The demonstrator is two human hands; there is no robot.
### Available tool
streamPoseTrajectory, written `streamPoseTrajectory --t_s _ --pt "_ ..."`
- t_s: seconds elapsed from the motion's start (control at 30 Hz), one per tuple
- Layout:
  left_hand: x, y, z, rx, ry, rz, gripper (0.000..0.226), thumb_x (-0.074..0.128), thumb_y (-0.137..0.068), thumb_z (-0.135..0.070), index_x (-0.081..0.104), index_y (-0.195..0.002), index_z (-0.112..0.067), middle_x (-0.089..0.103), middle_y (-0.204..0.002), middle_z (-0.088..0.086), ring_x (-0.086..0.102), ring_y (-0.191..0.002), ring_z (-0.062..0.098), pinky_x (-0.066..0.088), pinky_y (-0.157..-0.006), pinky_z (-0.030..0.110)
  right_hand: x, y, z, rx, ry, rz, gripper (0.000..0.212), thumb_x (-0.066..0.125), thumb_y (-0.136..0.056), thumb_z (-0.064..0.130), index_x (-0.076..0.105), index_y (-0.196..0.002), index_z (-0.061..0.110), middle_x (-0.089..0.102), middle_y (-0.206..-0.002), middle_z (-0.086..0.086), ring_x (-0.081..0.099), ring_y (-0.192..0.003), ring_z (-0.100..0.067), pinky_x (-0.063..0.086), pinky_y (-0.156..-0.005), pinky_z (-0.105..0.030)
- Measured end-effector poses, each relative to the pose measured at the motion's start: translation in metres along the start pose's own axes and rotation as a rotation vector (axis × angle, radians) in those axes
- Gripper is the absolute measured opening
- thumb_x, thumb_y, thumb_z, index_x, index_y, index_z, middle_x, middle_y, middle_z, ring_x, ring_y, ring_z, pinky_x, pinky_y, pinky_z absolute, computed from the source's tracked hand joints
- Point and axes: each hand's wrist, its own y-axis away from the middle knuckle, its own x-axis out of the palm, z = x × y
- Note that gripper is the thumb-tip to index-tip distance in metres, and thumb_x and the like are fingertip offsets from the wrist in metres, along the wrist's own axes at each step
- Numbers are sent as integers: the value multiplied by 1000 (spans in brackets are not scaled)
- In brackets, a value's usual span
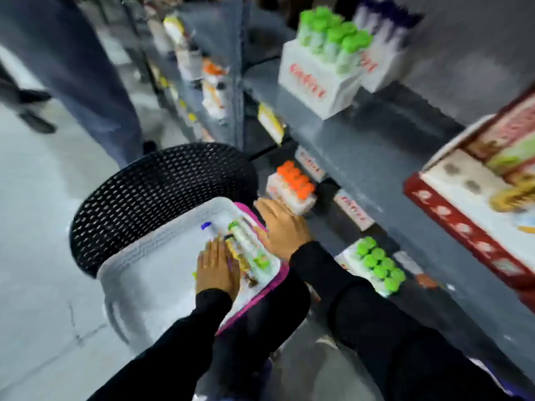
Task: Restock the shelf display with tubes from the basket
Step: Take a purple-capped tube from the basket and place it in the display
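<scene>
Both hands reach into the white basket (139, 270) — left hand (215, 269) flat, fingers spread over tubes (249, 250); right hand (282, 227) open at its right rim, gripping nothing.

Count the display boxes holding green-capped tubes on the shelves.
2: one box on the upper shelf, one box on the lower shelf near the right hand. Others may be hidden.

Grey shelf (362, 146) with white display boxes (315, 79) of green-capped tubes (335, 33).
</scene>
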Motion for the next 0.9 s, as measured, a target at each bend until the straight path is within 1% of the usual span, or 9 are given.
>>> streamPoseTrajectory --t_s 0.13,0.27,0.33,0.43,0.53,0.63,0.73,0.83,0.9 --pt "23 17 44 -315 -18 64 87 0 -72 -45 19 -142 3 19 -153 21 16 -141 37 15 -115 47 53 -30 21 86 -78 336 37 51 -93 23 57 -127 10 58 -134 -12 53 -123 -30 45 -102 -40" --pt "39 6 77 -381 -65 147 67 17 -90 -38 3 -145 -2 0 -156 17 0 -144 32 3 -118 42 105 -73 41 125 -56 404 36 50 -92 25 55 -121 6 64 -121 -19 53 -117 -35 44 -95 -40" --pt "50 2 88 -389 -78 118 69 11 -89 -40 4 -145 0 2 -156 17 2 -144 32 3 -117 42 125 -87 43 174 21 449 41 48 -94 31 49 -126 5 63 -123 -20 46 -124 -35 41 -99 -42" --pt "62 4 96 -366 -120 118 75 5 -89 -45 30 -138 6 28 -148 23 28 -136 39 5 -115 40 151 -101 46 185 152 495 54 46 -96 38 37 -138 6 60 -128 -20 32 -133 -35 32 -105 -45" --pt "67 6 101 -359 -117 139 76 1 -93 -46 38 -134 6 39 -143 22 36 -133 36 -1 -112 36 167 -107 51 145 234 463 59 50 -94 39 34 -140 6 60 -128 -19 35 -133 -33 31 -106 -43" --pt "70 7 102 -363 -108 151 74 1 -93 -47 32 -136 5 34 -146 20 28 -136 33 -3 -113 36 172 -111 58 137 229 445 55 56 -91 32 39 -136 5 62 -123 -19 41 -128 -32 37 -100 -40" --pt "71 7 103 -363 -105 166 75 0 -94 -47 31 -136 6 34 -146 22 30 -135 36 -3 -113 36 158 -113 65 169 84 499 44 62 -84 30 52 -119 4 65 -113 -19 48 -118 -33 46 -89 -37" --pt "69 6 102 -361 -118 169 75 -2 -94 -48 29 -137 5 34 -146 21 32 -135 34 -5 -113 35 129 -111 68 185 -24 560 25 67 -79 26 59 -93 7 63 -96 -18 56 -93 -33 48 -72 -34" --pt "65 7 99 -365 -112 160 77 -6 -91 -51 18 -140 4 22 -151 20 21 -139 31 -12 -112 33 105 -106 64 209 -77 569 23 69 -76 23 59 -82 3 60 -85 -15 54 -76 -30 45 -63 -30"
